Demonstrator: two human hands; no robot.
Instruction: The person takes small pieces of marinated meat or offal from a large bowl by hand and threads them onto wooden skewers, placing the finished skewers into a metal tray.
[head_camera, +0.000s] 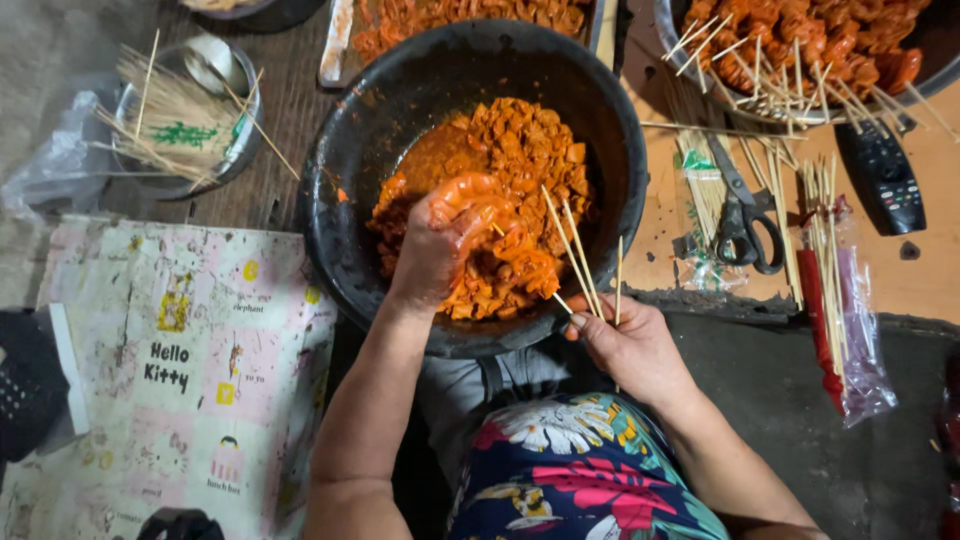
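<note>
A big black bowl (350, 150) in front of me holds orange marinated meat pieces (525, 145) in sauce. My left hand (445, 235), smeared with orange sauce, is down in the bowl, closed around pieces of the meat. My right hand (630, 345) rests at the bowl's near rim and grips a few thin bamboo skewers (575, 250) that point up over the meat. One skewer tip meets the meat under my left hand.
A metal bowl of loose skewers (180, 115) stands at the upper left. At the upper right a pan (800, 45) holds skewered meat. Black scissors (745, 225), skewer packets (830, 290) and a remote control (885, 175) lie on the right. A printed mat (170, 370) covers the left.
</note>
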